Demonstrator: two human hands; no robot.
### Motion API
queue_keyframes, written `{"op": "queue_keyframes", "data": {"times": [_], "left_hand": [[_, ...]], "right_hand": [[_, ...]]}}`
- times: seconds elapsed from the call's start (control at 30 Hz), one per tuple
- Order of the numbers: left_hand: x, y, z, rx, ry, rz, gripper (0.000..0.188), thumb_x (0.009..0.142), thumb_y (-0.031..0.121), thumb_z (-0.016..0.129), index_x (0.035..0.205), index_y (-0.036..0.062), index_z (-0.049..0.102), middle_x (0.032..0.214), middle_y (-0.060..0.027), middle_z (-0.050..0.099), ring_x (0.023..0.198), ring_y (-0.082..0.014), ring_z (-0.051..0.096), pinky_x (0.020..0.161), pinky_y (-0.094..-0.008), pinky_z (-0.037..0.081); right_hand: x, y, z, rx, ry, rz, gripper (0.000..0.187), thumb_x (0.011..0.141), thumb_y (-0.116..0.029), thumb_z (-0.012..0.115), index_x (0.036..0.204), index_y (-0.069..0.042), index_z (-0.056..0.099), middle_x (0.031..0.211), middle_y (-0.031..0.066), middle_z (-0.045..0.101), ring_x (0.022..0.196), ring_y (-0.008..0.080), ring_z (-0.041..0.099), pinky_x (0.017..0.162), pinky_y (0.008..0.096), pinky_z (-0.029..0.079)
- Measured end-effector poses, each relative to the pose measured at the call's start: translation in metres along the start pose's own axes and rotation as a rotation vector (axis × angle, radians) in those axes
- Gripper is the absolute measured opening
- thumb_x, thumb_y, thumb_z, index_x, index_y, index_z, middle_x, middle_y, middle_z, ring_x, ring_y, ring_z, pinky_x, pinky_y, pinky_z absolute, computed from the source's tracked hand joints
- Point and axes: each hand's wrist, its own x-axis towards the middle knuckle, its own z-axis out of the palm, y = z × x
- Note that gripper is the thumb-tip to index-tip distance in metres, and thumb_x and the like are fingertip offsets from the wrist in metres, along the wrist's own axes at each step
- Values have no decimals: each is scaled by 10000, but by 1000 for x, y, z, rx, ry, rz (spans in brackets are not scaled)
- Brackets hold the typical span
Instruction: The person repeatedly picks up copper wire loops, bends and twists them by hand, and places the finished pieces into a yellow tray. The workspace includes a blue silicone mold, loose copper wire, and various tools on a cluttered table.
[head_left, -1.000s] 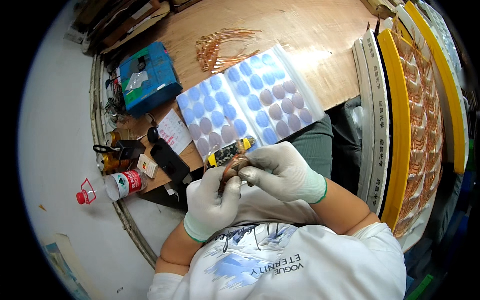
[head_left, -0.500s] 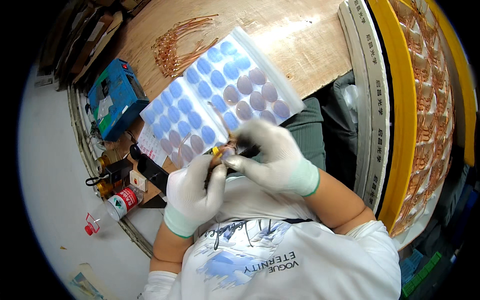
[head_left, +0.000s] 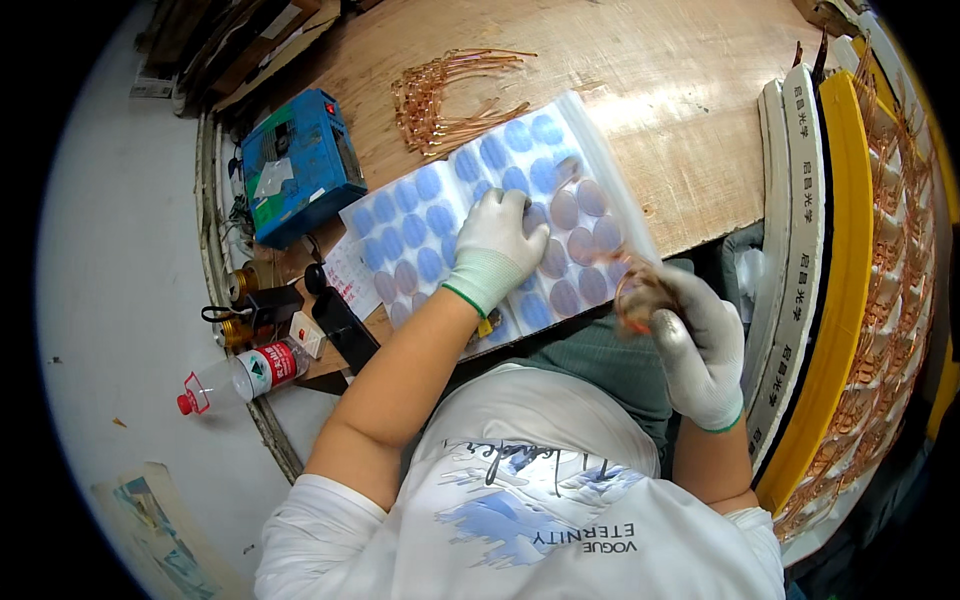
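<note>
My right hand point(head_left: 705, 350), in a white glove with a grey palm, grips a copper-coloured eyeglass frame point(head_left: 636, 296) right of the lens sheet; motion blurs the frame's outline. My left hand point(head_left: 503, 245), gloved alike, reaches over the sheet with its thumb apart from the fingers. Its fingertips rest at the lenses in the middle; whether one is lifted cannot be seen. The white padded sheet point(head_left: 625, 195) carries rows of oval lenses, some with blue film point(head_left: 427, 181) and others purplish-clear point(head_left: 563, 208). Under my left wrist a small yellow-and-black thing point(head_left: 487, 325) partly shows.
A bunch of copper eyeglass frames point(head_left: 430, 105) lies behind the sheet on the wooden table point(head_left: 690, 130). Left are a blue device point(head_left: 300, 165), a dark phone-like object point(head_left: 345, 330) and a plastic bottle point(head_left: 262, 370). Yellow-edged trays of frames point(head_left: 880, 300) stand at right.
My hands were together at the eyeglass frame before my chest. Now the left has let go and moved onto the lens sheet; the right has carried the frame rightward. The whole view has shifted.
</note>
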Motion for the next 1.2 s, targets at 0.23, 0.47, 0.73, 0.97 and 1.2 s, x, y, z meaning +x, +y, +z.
{"op": "queue_keyframes", "data": {"times": [0.23, 0.47, 0.73, 0.97, 1.2], "left_hand": [[-67, 31, -89, -861, -175, -84, 216, 927, 160, 698, 1057, 0, 632, 961, -109, 696, 793, -171, 676, 760, -315, 557], [-155, 27, -110, -1301, -91, -16, 213, 953, 88, 709, 1123, 3, 613, 1016, -52, 676, 932, -106, 661, 795, -290, 561], [-194, 7, -138, -1522, -294, 52, 234, 967, 125, 700, 1141, -30, 688, 1050, -90, 692, 875, -103, 641, 784, -260, 524], [-204, 19, -139, -1144, -3, 136, 195, 960, 60, 690, 1119, -35, 750, 888, -46, 633, 805, -106, 593, 710, -249, 485], [-205, 23, -150, -877, -10, 372, 173, 879, 38, 737, 1019, -64, 727, 800, -98, 593, 683, -164, 557, 605, -287, 441]], "right_hand": [[-33, 12, 20, 242, -111, 163, 799, 862, 86, 485, 1597, -26, 190, 1064, 154, 694, 807, 121, 635, 794, 292, 541], [-59, 1, 81, 165, -224, 124, 442, 959, -57, 641, 1348, 72, 477, 960, 136, 713, 843, 142, 699, 767, 305, 560], [-57, -27, 82, 172, -622, 200, 211, 1008, -92, 590, 1148, 48, 662, 914, 121, 745, 845, 173, 712, 798, 306, 559], [-76, -28, 93, -28, -424, 5, 198, 955, -43, 628, 1127, 44, 674, 815, 131, 708, 710, 197, 693, 679, 315, 545], [-58, -41, 70, -148, -524, -178, 171, 886, -19, 667, 1046, 27, 707, 703, 151, 645, 591, 257, 641, 595, 327, 520]]}}
